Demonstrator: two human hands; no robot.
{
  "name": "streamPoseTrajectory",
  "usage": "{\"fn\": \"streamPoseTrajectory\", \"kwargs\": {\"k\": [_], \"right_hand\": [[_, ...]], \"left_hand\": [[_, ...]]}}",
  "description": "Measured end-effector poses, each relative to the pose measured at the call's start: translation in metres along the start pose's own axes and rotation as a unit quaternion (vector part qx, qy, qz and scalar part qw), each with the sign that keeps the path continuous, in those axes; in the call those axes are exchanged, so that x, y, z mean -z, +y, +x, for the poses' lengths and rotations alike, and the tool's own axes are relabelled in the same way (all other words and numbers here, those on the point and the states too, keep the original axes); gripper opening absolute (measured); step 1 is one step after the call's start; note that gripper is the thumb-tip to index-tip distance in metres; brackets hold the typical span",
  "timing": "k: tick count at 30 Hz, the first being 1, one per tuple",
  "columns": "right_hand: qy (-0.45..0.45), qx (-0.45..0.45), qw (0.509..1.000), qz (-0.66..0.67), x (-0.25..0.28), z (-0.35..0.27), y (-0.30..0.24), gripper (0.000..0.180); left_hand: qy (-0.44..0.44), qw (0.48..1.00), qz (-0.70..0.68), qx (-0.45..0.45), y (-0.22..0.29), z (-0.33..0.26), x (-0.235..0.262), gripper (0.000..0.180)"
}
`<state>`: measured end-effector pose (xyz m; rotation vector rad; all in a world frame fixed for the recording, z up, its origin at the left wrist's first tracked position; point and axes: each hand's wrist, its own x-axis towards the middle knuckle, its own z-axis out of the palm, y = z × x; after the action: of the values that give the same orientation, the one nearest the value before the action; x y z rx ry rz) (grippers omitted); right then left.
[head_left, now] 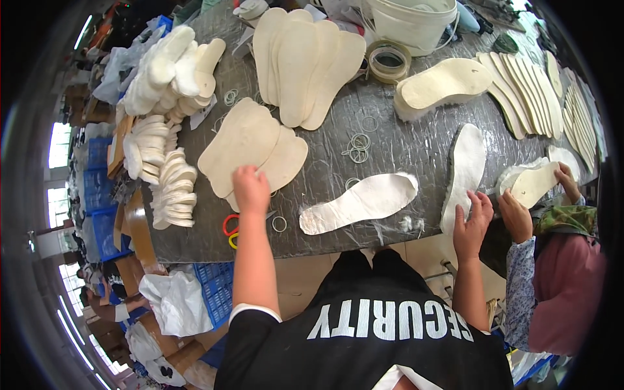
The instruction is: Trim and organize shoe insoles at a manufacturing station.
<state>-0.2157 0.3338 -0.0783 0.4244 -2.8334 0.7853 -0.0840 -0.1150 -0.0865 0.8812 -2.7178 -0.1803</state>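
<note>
My left hand (251,188), its fingers curled together, is at the near edge of a fanned pile of cream insoles (237,140) and pinches the edge of one. My right hand (473,224) has its fingers apart and rests by the near end of a white insole (465,172), touching its edge. Between my hands lies another insole (361,203), pale side up, with a fluffy rim at its right end. Red-and-yellow-handled scissors (232,232) are partly hidden by my left forearm.
Rubber bands (357,148), tape rolls (389,62) and a white bucket (416,26) stand or lie farther back. More insoles sit at back (302,65), left (172,188) and right (523,94). At right, a co-worker's hands (517,214) handle an insole (536,185).
</note>
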Motion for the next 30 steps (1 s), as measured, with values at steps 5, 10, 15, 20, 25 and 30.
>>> {"fn": "streamPoseTrajectory", "kwargs": {"k": [5,10,15,20,25,30], "right_hand": [[-0.084,0.074,0.986,0.121,-0.006,0.007,-0.058,0.030],[-0.222,0.198,0.926,0.231,-0.054,0.002,-0.127,0.029],[-0.281,0.342,0.872,0.211,-0.112,0.007,-0.205,0.033],[-0.333,0.324,0.865,0.190,-0.131,0.011,-0.241,0.038],[-0.228,0.333,0.889,0.214,-0.152,-0.004,-0.259,0.033],[-0.317,0.211,0.846,0.373,-0.141,0.009,-0.280,0.042]], "left_hand": [[-0.032,0.998,0.060,0.017,-0.063,0.037,-0.001,0.047],[-0.061,0.993,0.105,-0.002,-0.051,0.045,0.006,0.043],[-0.027,0.996,0.060,-0.056,-0.048,0.024,0.001,0.021],[-0.109,0.962,-0.241,0.071,-0.089,0.035,0.030,0.027],[-0.126,0.953,-0.277,0.000,-0.103,0.043,0.053,0.030],[-0.055,0.953,-0.296,-0.008,-0.083,0.045,0.100,0.028]]}}
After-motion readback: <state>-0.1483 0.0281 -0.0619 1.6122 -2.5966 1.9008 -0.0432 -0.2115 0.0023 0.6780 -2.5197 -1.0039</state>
